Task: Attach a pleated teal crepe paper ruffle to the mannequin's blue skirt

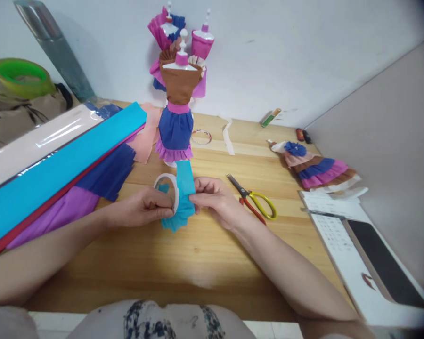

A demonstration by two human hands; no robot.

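Note:
My left hand [143, 205] is closed on a roll of white tape [176, 190], with the thumb outside and the fingers through its ring. Pinched between the thumb and fingers of my right hand [215, 197] is a strip of bright blue crepe paper [185, 181]. Its upper end stands flat, while the lower part is gathered into ruffles beside and behind the tape. Just beyond both hands stands a small dress form [182, 87] in a brown top and a dark blue skirt with a purple ruffle. Right of my right hand lie scissors [252, 195] with yellow and red handles.
Rolls of crepe paper [74, 155] lie across the left side. More dress forms [202, 43] stand against the wall. A layered paper dress [318, 167] lies at the right, near a phone [383, 259] on white paper. A glue stick [270, 117] lies at the back.

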